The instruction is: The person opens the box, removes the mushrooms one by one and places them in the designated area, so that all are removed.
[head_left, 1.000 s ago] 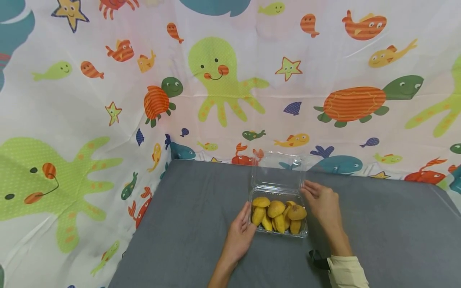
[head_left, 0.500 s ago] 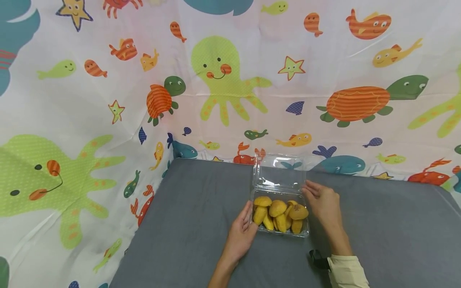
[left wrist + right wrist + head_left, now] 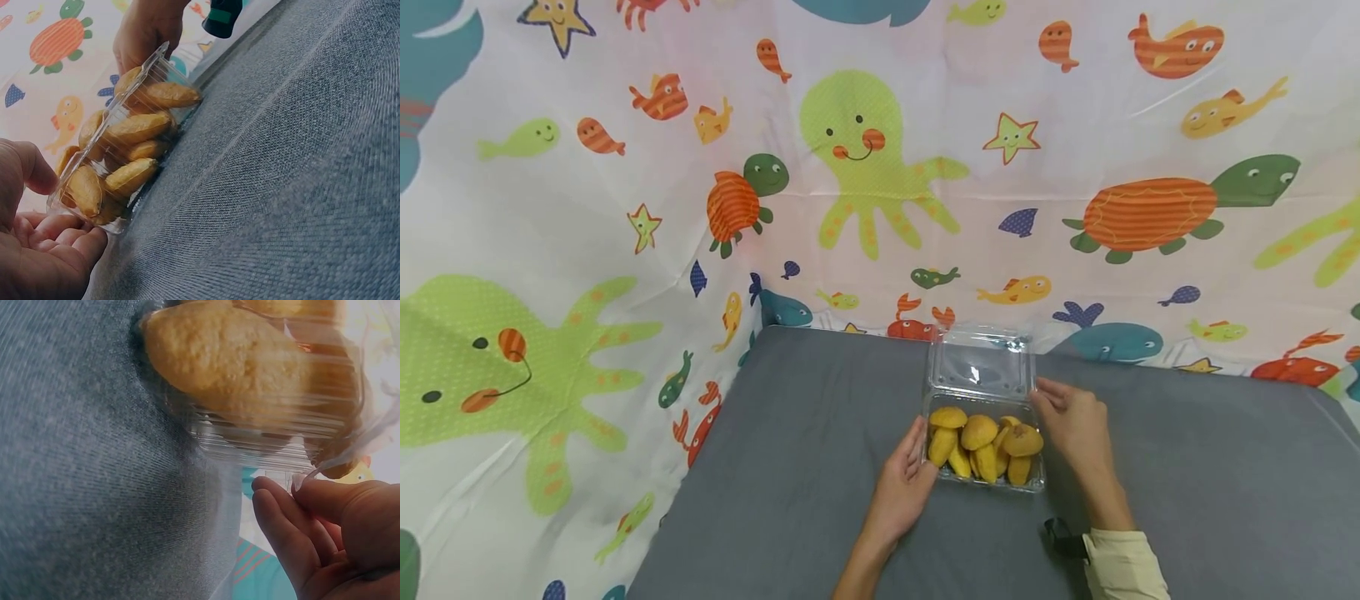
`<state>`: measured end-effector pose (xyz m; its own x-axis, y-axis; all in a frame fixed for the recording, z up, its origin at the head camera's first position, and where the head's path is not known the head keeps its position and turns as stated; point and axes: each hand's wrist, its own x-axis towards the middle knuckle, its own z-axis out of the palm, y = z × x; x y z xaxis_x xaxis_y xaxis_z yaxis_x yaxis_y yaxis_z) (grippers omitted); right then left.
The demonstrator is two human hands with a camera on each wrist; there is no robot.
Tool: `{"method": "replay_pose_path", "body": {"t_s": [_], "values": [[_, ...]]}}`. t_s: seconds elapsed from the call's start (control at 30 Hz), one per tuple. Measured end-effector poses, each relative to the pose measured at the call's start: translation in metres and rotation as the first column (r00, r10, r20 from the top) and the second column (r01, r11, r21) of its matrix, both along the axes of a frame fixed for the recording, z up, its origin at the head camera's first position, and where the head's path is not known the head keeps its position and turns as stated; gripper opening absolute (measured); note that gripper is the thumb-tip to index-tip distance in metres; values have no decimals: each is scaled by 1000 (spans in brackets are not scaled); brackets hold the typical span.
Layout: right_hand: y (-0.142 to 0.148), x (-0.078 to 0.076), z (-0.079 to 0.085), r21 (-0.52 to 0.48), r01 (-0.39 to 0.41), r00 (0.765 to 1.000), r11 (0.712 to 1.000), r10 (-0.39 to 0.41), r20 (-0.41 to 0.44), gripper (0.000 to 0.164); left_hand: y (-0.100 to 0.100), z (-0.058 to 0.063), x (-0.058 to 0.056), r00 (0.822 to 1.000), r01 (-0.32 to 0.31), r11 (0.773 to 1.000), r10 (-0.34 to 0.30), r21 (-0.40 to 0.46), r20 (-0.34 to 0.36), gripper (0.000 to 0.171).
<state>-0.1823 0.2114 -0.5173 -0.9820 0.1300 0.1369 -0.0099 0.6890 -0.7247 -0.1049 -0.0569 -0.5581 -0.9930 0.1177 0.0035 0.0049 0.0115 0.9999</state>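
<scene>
A clear plastic clamshell box (image 3: 988, 485) sits on the grey cloth, its transparent lid (image 3: 981, 367) swung up and back at the far side. Several yellow-brown mushrooms (image 3: 980, 433) with rounded caps and thick stems fill the base. My left hand (image 3: 898, 483) holds the box's left side; in the left wrist view its thumb (image 3: 39, 169) is at the rim and the curled fingers lie lower against the end wall. At the far right corner, near the hinge, my right hand (image 3: 1075, 425) pinches the plastic edge between thumb (image 3: 331, 499) and fingertips.
Grey cloth (image 3: 805, 442) covers the table around the box. Behind and to the left hangs a white curtain (image 3: 910, 117) printed with sea animals. A dark strap (image 3: 1063, 542) is on the right wrist by a pale sleeve (image 3: 1123, 567).
The lid leans slightly farther back than before, and the glare on it has shifted. Both hands keep their places on the box. The head view has shifted a little.
</scene>
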Motion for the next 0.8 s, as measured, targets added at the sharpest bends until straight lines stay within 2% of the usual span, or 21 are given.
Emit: {"method": "replay_pose_path", "body": {"t_s": [0.2,0.6,0.67,0.8], "values": [[1,2,0,-3,-13,1000,1000,13,12,41,0,1,0,1000,14,1000,-14,0,-17,73],[3,1,-3,16,-32,999,999,32,9,41,0,2,-1,1000,30,1000,-30,2,-2,71],[3,3,-4,21,-33,999,999,33,-1,43,-1,2,0,999,33,999,-33,0,2,71],[7,13,-1,48,7,997,999,-3,-83,44,0,2,1,999,34,999,-34,6,-7,70]]}}
